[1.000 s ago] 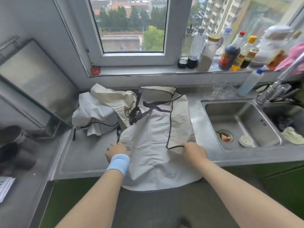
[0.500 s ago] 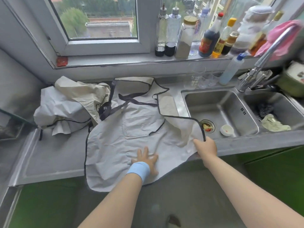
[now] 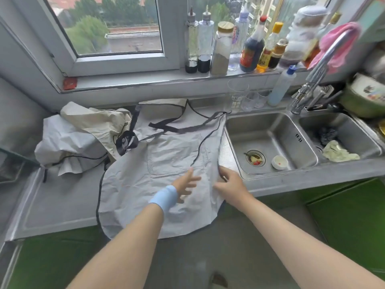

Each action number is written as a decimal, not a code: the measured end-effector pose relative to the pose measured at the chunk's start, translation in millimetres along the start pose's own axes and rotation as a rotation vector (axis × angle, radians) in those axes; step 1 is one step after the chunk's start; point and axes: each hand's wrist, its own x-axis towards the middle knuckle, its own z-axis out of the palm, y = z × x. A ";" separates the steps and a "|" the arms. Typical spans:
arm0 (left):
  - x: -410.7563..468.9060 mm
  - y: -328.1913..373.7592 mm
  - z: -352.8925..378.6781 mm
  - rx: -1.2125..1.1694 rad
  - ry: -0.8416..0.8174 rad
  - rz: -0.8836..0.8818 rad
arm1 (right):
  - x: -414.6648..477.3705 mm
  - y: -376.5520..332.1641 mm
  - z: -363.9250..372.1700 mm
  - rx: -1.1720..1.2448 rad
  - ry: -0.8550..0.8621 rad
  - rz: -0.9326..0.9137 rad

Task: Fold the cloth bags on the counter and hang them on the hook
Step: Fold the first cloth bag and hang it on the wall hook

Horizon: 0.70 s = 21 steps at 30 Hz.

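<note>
At the far left of the stainless-steel counter (image 3: pixel 52 201) lies a crumpled heap of pale grey cloth with thin dark cords (image 3: pixel 68 144). A wrinkled cream cloth bag (image 3: pixel 93 122) rests on top of it, toward the wall. Above them, a small red object (image 3: pixel 70 83) sits on the grey window sill (image 3: pixel 125 83).

Just right of the heap and touching it, a large light grey cloth with dark trim and dark straps (image 3: pixel 135 184) is spread flat on the counter. Its straps lie tangled toward the wall, and its near edge hangs over the counter's front.

The left hand (image 3: pixel 185 181), with a light blue wristband (image 3: pixel 164 197) on the wrist, is over the middle of this cloth. Its fingers are straight and spread, grasping nothing, and blur hides whether it presses the fabric. Just beside it, the right hand (image 3: pixel 231 184) pinches the cloth's dark-trimmed right edge with curled fingers, close to the sink's rim.

Right of the cloth is a steel double sink (image 3: pixel 260 126). Its left basin holds a small white dish (image 3: pixel 279 162) near the drain, and its right basin holds a pale yellowish rag (image 3: pixel 339 153). Behind the sink stand clear glasses (image 3: pixel 237 94) and a pale plastic bottle with a blue cap (image 3: pixel 281 86). A row of sauce bottles and jars (image 3: pixel 223 49) lines the sill above. At the far right, a pink cloth (image 3: pixel 341 44) is draped over a curved steel tap (image 3: pixel 320 67).
</note>
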 end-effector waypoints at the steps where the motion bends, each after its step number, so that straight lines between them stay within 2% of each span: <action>1: -4.8 1.2 -15.1 -0.167 -0.016 0.013 | 1.9 -0.7 9.7 -0.093 -0.072 -0.055; 3: -14.0 -0.5 -46.5 -0.420 -0.017 0.040 | 3.9 -1.5 30.7 -0.234 -0.193 -0.145; 4: -20.8 -1.5 -59.4 -0.459 -0.015 0.038 | 3.4 -2.9 42.4 -0.300 -0.258 -0.184; 7: -44.2 -7.3 -76.9 -0.286 0.038 -0.011 | 3.8 -4.3 73.0 -0.529 -0.434 -0.267; 9: -45.6 -19.0 -83.2 -0.089 0.204 -0.017 | 5.8 -7.9 86.3 -0.651 -0.572 -0.243; 10: -43.2 -25.2 -84.2 0.006 0.288 -0.011 | 6.9 -11.0 87.8 -0.628 -0.598 -0.181; 11: -37.8 -34.3 -87.6 0.063 0.370 -0.015 | 8.7 -13.7 88.2 -0.570 -0.572 -0.127; 13: -29.9 -52.1 -97.5 0.073 0.492 -0.026 | 16.3 -15.3 85.8 -0.524 -0.387 -0.131; 15: -24.3 -69.2 -107.0 0.154 0.539 -0.068 | 29.1 -4.8 83.3 -0.686 -0.248 -0.151; 16: -25.3 -74.8 -109.5 0.263 0.523 -0.110 | 34.7 3.3 83.5 -0.785 -0.261 -0.115; 19: -30.8 -82.8 -110.8 0.638 0.333 -0.261 | 42.7 23.6 89.8 -1.000 -0.420 0.039; 21: -28.2 -78.1 -114.3 0.826 0.254 -0.310 | 44.6 28.7 97.2 -1.089 -0.490 0.062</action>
